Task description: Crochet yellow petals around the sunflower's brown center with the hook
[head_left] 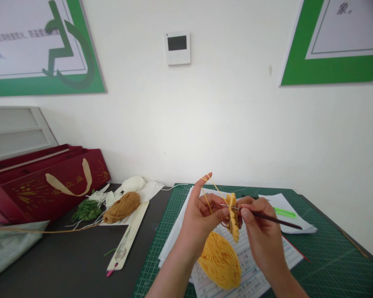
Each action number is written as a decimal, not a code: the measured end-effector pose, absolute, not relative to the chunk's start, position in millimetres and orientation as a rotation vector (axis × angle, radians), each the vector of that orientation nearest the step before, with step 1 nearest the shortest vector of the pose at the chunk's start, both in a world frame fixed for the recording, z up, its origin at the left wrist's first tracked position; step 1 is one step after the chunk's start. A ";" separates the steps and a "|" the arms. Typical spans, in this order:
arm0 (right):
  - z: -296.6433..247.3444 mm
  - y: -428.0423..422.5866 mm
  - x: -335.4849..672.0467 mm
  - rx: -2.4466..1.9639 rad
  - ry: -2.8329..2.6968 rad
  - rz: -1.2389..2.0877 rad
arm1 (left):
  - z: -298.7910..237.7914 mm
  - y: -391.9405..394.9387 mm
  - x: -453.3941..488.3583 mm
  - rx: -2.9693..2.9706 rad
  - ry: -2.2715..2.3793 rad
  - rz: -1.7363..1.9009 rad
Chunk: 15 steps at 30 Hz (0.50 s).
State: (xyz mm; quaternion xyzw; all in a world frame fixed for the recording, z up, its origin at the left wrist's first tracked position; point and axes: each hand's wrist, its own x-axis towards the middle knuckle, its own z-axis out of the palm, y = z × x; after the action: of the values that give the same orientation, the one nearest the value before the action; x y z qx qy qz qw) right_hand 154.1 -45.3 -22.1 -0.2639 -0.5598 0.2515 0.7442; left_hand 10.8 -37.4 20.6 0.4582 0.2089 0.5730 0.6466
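My left hand (207,209) pinches the edge of a yellow crochet piece (233,217), its index finger raised with yellow yarn (216,188) looped over the tip. Between thumb and fingers, my right hand (259,223) grips a crochet hook (275,218) with a dark handle. The hook's thin metal shaft reaches across the top part of the piece toward my left fingertips. Below both hands a yellow yarn ball (220,260) rests on printed sheets (251,273). Part of the crochet piece is hidden behind my fingers.
A green cutting mat (326,252) lies under the papers, with a bright green plastic tool (284,212) on a white sheet. Leftward are a ruler (129,238), brown yarn (122,207), green yarn (87,210), white yarn (133,184) and red gift bags (56,182) by the wall.
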 end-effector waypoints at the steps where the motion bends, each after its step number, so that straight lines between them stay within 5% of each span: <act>1: -23.7 -44.9 158.0 -0.586 -1.321 0.363 | 20.3 -38.6 13.1 1.025 0.491 1.327; 7: -24.2 -42.9 172.1 -0.518 -1.635 -0.389 | 17.1 -42.1 22.8 0.798 0.442 1.297; 15: -21.9 -46.4 160.2 -0.535 -1.325 0.262 | 23.1 -43.0 16.4 0.766 0.362 1.115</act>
State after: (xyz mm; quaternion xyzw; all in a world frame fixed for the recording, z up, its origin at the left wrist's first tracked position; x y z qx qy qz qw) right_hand 160.2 -46.4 -21.9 -0.2447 -0.6056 0.1197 0.7477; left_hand 16.4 -43.0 23.1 0.3525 0.1666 0.5130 0.7647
